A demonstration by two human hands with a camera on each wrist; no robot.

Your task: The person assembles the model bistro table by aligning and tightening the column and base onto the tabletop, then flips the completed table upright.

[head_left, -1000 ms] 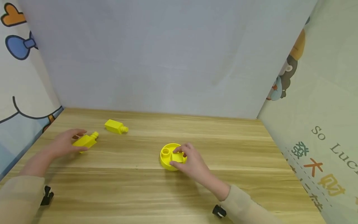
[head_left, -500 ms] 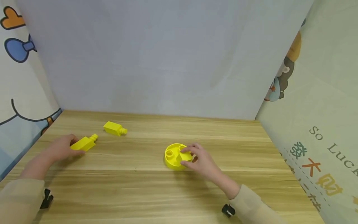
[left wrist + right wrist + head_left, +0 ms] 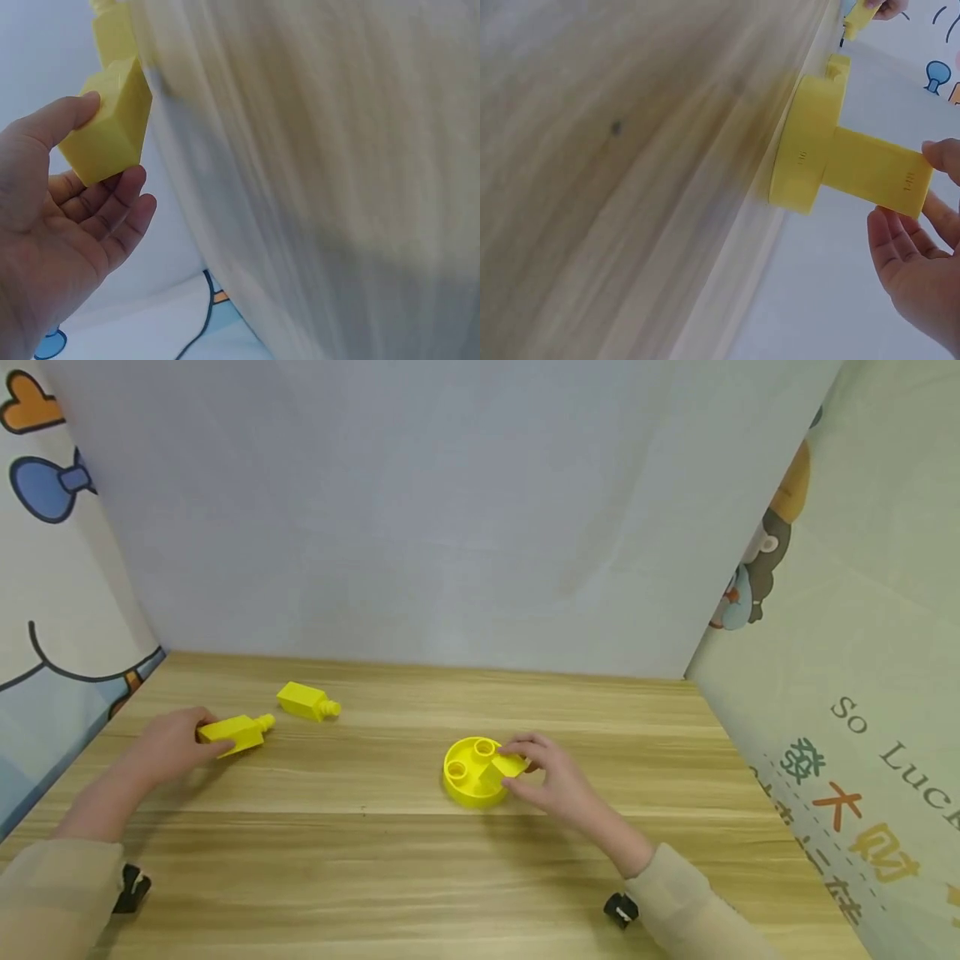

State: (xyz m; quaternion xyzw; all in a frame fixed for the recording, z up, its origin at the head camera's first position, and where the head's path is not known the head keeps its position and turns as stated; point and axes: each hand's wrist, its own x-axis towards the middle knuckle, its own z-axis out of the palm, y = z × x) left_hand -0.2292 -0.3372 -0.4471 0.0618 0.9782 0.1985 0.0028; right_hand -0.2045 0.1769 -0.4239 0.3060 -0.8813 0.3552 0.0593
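Observation:
My left hand grips a yellow square block with a ridged, screw-like end, thumb on one side and fingers on the other. That block is held over the left of the table, its ridged end pointing right. In the middle stands a round yellow base with a raised rim and two ring-shaped sockets. A second square block stands upright in the base, its lower end hidden by the rim. My right hand pinches this block near its top between thumb and fingers.
A third yellow block with a ridged end lies on the wooden table behind the left hand. A pale cloth wall closes off the back, and printed cloths stand at both sides.
The round base has shifted a little to the right with the right hand and its block, uncovering its second socket. The left hand has turned its block, whose ridged end now points more to the right.

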